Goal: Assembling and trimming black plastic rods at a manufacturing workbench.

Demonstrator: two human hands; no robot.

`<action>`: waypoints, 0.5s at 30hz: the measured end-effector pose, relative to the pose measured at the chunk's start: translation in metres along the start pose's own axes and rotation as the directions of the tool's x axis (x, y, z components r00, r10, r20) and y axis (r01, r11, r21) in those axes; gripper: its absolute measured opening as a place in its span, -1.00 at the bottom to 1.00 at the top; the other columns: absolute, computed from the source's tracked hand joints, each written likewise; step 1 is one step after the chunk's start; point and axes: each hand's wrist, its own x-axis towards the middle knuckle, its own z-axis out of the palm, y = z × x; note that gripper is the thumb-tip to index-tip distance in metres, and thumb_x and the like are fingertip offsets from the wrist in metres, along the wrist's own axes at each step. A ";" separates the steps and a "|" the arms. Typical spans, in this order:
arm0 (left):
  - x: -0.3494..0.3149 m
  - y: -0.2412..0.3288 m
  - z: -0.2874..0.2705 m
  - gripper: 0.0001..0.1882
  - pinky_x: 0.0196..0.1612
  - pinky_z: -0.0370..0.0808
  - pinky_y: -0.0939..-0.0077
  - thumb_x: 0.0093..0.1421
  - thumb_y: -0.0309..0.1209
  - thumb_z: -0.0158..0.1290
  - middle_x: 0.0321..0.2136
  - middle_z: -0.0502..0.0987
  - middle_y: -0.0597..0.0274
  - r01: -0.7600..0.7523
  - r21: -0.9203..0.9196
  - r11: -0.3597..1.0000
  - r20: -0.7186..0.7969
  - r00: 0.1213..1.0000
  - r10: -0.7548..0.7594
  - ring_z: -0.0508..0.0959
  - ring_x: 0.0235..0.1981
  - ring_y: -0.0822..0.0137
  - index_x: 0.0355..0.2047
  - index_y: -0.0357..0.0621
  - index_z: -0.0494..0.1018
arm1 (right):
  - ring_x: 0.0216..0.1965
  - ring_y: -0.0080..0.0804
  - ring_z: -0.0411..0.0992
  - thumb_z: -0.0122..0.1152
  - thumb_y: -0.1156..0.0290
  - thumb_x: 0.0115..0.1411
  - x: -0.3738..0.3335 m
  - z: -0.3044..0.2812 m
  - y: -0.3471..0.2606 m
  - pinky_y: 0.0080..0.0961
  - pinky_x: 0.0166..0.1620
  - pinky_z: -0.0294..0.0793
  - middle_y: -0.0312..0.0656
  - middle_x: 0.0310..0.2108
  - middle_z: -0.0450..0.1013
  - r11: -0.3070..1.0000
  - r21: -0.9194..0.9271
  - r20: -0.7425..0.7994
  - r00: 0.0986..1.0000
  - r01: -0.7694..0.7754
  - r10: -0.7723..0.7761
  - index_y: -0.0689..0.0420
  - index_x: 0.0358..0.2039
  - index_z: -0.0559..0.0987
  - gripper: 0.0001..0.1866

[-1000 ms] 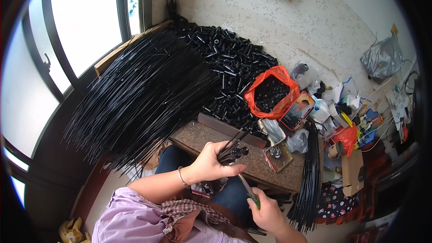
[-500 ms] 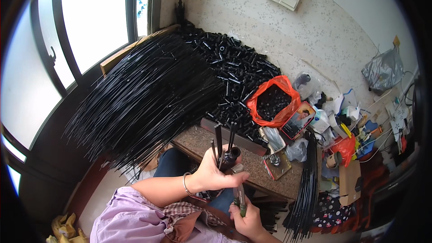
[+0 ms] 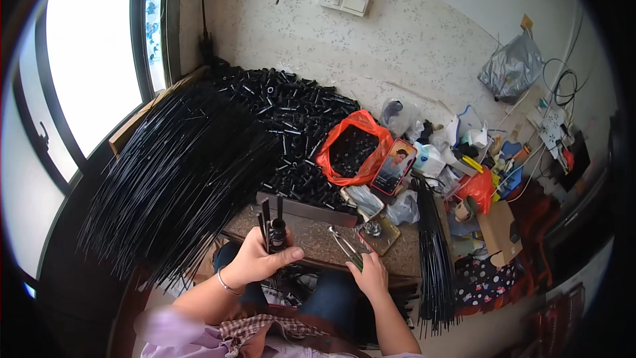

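Left hand (image 3: 257,261) grips black rods (image 3: 266,215), partly hidden by its palm. Right hand (image 3: 371,276), clamped on pliers (image 3: 356,258), has drawn away.

lilac sleeve (image 3: 171,326): blurred | rods (image 3: 279,208): partly hidden by left hand (image 3: 256,260) | pieces (image 3: 356,154) in orange bag (image 3: 385,146): too small

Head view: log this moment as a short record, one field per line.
Left hand: holds a black tube, open end up, and thin black rods
Right hand: holds green-handled pliers, apart from the tube
Bench: speckled brown
Tube pile: behind a low strip
Rod pile: left of the tube pile
Red bag: open, small black pieces inside
Phone: right of the bag, screen lit
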 end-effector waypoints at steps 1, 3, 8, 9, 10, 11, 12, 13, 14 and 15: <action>-0.001 0.001 -0.001 -0.77 -0.50 0.30 0.70 -0.01 -0.40 0.22 -0.64 0.38 0.40 -0.013 -0.048 0.999 0.004 1.000 0.013 0.33 -0.62 0.58 -0.57 -0.19 0.36 | -0.20 -0.05 0.35 0.18 0.08 0.02 0.001 0.007 0.004 -0.22 -0.17 0.36 -0.04 -0.26 0.33 0.998 -0.056 -0.027 1.000 -0.009 0.008 0.24 -0.26 0.44 -0.54; 0.000 0.004 -0.008 -0.75 -0.53 0.35 0.61 0.01 -0.38 0.19 -0.64 0.40 0.31 -0.040 -0.193 0.980 0.046 0.998 0.049 0.37 -0.66 0.51 -0.58 -0.16 0.31 | -0.13 -0.08 0.30 0.19 0.06 0.00 0.003 0.017 0.015 -0.23 -0.14 0.34 -0.05 -0.23 0.30 0.990 -0.135 -0.059 0.998 -0.030 0.023 0.22 -0.20 0.42 -0.50; 0.015 0.043 -0.063 -0.66 -0.51 0.37 0.59 0.14 -0.20 0.04 -0.75 0.21 0.42 -0.262 -0.696 0.668 -0.046 0.945 0.324 0.23 -0.76 0.55 -0.58 -0.07 0.17 | -0.16 -0.09 0.26 0.24 0.11 -0.04 0.003 0.025 0.025 -0.27 -0.11 0.29 -0.07 -0.26 0.30 0.980 -0.189 -0.155 0.984 0.053 -0.083 0.25 -0.18 0.41 -0.47; 0.019 0.054 -0.069 -0.67 -0.46 0.37 0.59 0.17 -0.20 0.01 -0.74 0.15 0.43 -0.273 -0.836 0.476 -0.090 0.924 0.371 0.20 -0.75 0.55 -0.57 -0.06 0.16 | -0.16 -0.08 0.26 0.24 0.12 -0.04 0.003 0.025 0.027 -0.27 -0.11 0.29 -0.06 -0.25 0.30 0.983 -0.158 -0.176 0.977 0.096 -0.123 0.24 -0.16 0.41 -0.47; 0.021 0.059 -0.073 -0.69 -0.40 0.37 0.59 0.19 -0.21 -0.02 -0.74 0.10 0.45 -0.272 -0.928 0.255 -0.151 0.899 0.411 0.16 -0.74 0.56 -0.56 -0.05 0.15 | -0.15 -0.08 0.26 0.24 0.14 -0.04 0.005 0.024 0.029 -0.27 -0.10 0.28 -0.06 -0.25 0.30 0.981 -0.130 -0.198 0.966 0.142 -0.166 0.24 -0.15 0.42 -0.48; 0.019 0.056 -0.070 -0.69 -0.40 0.37 0.59 0.19 -0.21 -0.02 -0.74 0.10 0.45 -0.279 -0.927 0.252 -0.161 0.900 0.405 0.16 -0.74 0.56 -0.56 -0.05 0.15 | -0.14 -0.13 0.27 0.25 0.17 -0.04 0.005 0.020 0.031 -0.24 -0.04 0.28 -0.10 -0.22 0.31 0.973 -0.040 -0.203 0.952 0.226 -0.229 0.21 0.00 0.33 -0.38; 0.019 0.052 -0.065 -0.69 -0.31 0.38 0.55 0.20 -0.22 -0.05 -0.72 0.11 0.45 -0.310 -0.933 0.181 -0.226 0.899 0.375 0.17 -0.71 0.56 -0.56 -0.05 0.15 | -0.14 -0.13 0.27 0.25 0.17 -0.04 0.002 0.016 0.031 -0.24 -0.04 0.28 -0.10 -0.22 0.31 0.972 -0.043 -0.193 0.953 0.229 -0.233 0.21 0.00 0.33 -0.38; 0.019 0.045 -0.060 -0.70 -0.22 0.39 0.51 0.21 -0.22 -0.07 -0.70 0.12 0.44 -0.347 -0.931 0.113 -0.292 0.894 0.339 0.18 -0.68 0.55 -0.56 -0.04 0.15 | -0.15 -0.17 0.28 0.28 0.18 -0.05 0.000 0.000 0.016 -0.22 -0.02 0.29 -0.12 -0.22 0.32 0.822 0.476 -0.153 0.950 0.312 -0.272 0.18 0.07 0.25 -0.30; 0.017 0.026 -0.053 -0.70 -0.08 0.38 0.34 0.19 -0.20 -0.03 -0.69 0.12 0.46 -0.324 -0.939 0.116 -0.277 0.912 0.303 0.21 -0.63 0.53 -0.55 -0.03 0.15 | -0.15 -0.20 0.30 0.30 0.20 -0.07 -0.004 -0.021 -0.001 -0.19 0.00 0.29 -0.15 -0.22 0.33 0.437 0.859 -0.133 0.940 0.268 -0.314 0.16 0.13 0.17 -0.22; 0.009 0.001 -0.047 -0.70 0.01 0.34 0.22 0.18 -0.19 -0.03 -0.68 0.14 0.46 -0.314 -0.936 0.159 -0.274 0.934 0.228 0.23 -0.59 0.52 -0.55 -0.02 0.15 | -0.20 -0.26 0.31 0.31 0.21 -0.07 -0.011 -0.050 -0.026 -0.19 0.00 0.31 -0.19 -0.27 0.33 0.086 0.977 -0.174 0.965 0.194 -0.197 0.14 0.17 0.10 -0.16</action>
